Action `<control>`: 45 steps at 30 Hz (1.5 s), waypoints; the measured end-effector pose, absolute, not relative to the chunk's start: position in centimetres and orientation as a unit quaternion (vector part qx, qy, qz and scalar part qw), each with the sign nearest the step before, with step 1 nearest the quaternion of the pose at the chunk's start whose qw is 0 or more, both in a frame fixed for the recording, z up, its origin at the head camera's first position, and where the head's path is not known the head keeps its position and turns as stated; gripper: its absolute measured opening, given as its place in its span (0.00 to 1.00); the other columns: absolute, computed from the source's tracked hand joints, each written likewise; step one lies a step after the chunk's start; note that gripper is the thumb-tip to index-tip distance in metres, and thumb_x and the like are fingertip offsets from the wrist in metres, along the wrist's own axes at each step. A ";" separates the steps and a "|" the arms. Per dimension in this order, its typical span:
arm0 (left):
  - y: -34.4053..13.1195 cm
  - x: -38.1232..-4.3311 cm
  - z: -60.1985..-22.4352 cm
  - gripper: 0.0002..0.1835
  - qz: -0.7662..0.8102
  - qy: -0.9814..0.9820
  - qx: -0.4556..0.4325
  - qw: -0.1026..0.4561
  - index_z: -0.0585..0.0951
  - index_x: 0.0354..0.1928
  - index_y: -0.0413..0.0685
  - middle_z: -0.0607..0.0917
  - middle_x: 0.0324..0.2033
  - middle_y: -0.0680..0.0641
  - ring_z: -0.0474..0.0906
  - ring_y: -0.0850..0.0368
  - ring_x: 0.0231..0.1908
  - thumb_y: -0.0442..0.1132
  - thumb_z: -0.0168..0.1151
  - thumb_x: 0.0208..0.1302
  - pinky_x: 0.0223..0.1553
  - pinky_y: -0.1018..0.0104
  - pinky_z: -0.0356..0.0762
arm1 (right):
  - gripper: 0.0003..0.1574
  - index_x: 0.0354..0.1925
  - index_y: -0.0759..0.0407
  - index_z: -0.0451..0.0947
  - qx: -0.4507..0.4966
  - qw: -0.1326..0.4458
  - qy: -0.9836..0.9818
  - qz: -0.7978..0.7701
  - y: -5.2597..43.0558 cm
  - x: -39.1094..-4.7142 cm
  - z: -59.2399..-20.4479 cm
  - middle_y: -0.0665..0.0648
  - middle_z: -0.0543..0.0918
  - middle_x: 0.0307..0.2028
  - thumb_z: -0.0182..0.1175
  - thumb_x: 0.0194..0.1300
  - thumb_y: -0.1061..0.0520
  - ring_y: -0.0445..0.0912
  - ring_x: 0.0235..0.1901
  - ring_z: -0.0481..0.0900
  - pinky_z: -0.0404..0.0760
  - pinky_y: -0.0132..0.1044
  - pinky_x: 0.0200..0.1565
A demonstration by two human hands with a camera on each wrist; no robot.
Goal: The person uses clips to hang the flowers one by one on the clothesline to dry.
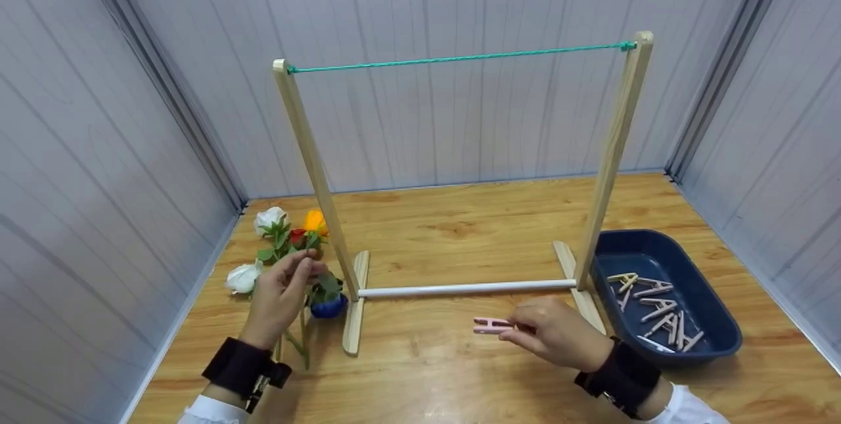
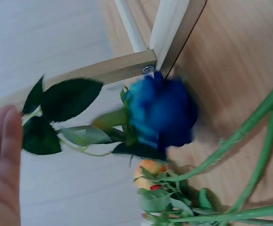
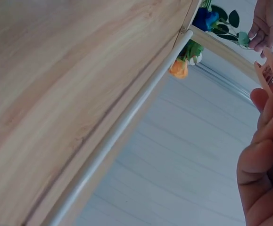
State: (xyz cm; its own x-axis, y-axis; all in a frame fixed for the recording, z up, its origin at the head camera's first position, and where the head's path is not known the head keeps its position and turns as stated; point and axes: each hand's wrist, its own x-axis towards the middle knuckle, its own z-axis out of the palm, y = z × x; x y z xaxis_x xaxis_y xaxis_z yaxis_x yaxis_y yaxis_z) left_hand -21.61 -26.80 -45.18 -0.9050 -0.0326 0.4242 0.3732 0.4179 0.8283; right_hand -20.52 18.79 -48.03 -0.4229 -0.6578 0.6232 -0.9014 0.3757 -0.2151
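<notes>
My left hand (image 1: 279,296) pinches the stem of a blue rose (image 1: 328,307) between thumb and fingers. The bloom hangs head down below the hand, beside the rack's left post; its dark green leaves (image 2: 72,99) show near the fingers in the left wrist view. Over the table's front middle, my right hand (image 1: 558,335) grips a pink clothespin (image 1: 487,326), its tip pointing left. Beneath and behind my left hand lie more flowers: white roses (image 1: 269,219), an orange one (image 1: 315,221) and a red one (image 1: 297,236), with green stems (image 2: 249,127) running toward the front.
A wooden rack stands mid-table, with a green cord (image 1: 460,58) between its posts and a white rod (image 1: 466,290) low down. Right of it, a dark blue basin (image 1: 706,292) holds several clothespins (image 1: 657,309). Pale panel walls (image 1: 427,121) enclose the table.
</notes>
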 end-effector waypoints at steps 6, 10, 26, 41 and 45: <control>-26.0 -21.7 -44.5 0.09 -0.448 -0.814 -0.162 0.333 0.89 0.52 0.33 0.93 0.35 0.41 0.90 0.58 0.33 0.27 0.60 0.80 0.39 0.80 0.84 | 0.13 0.29 0.53 0.82 0.496 0.239 -0.793 0.262 18.8 -20.7 -46.6 0.45 0.76 0.21 0.78 0.62 0.61 0.29 0.22 0.66 0.61 0.17 0.27; -25.3 -21.9 -43.5 0.10 -0.395 -0.797 -0.200 0.411 0.90 0.44 0.38 0.88 0.30 0.44 0.80 0.60 0.28 0.21 0.64 0.73 0.35 0.80 0.74 | 0.11 0.31 0.54 0.83 0.498 0.238 -0.791 0.264 18.8 -21.0 -45.4 0.45 0.78 0.23 0.77 0.64 0.62 0.30 0.23 0.67 0.63 0.18 0.27; -19.0 -21.9 -39.9 0.13 -0.513 -0.756 -0.214 0.345 0.81 0.44 0.30 0.86 0.35 0.37 0.87 0.52 0.37 0.27 0.47 0.86 0.43 0.70 0.86 | 0.07 0.35 0.61 0.85 0.537 0.278 -0.764 0.223 17.2 -23.4 -38.0 0.51 0.81 0.25 0.75 0.65 0.66 0.38 0.22 0.73 0.72 0.28 0.25; -15.1 -23.3 -36.2 0.14 -0.620 -0.718 -0.171 0.265 0.76 0.54 0.31 0.75 0.34 0.46 0.67 0.62 0.27 0.30 0.39 0.87 0.31 0.72 0.69 | 0.05 0.37 0.64 0.85 0.559 0.284 -0.748 0.217 14.4 -26.1 -30.3 0.56 0.82 0.26 0.72 0.67 0.70 0.43 0.22 0.72 0.71 0.37 0.26; -14.9 -24.2 -35.3 0.15 -0.626 -0.713 -0.173 0.265 0.76 0.51 0.33 0.70 0.31 0.50 0.61 0.62 0.26 0.31 0.37 0.88 0.30 0.71 0.62 | 0.04 0.36 0.65 0.85 0.554 0.269 -0.758 0.217 13.7 -26.7 -28.2 0.57 0.82 0.26 0.69 0.72 0.68 0.43 0.22 0.72 0.70 0.37 0.28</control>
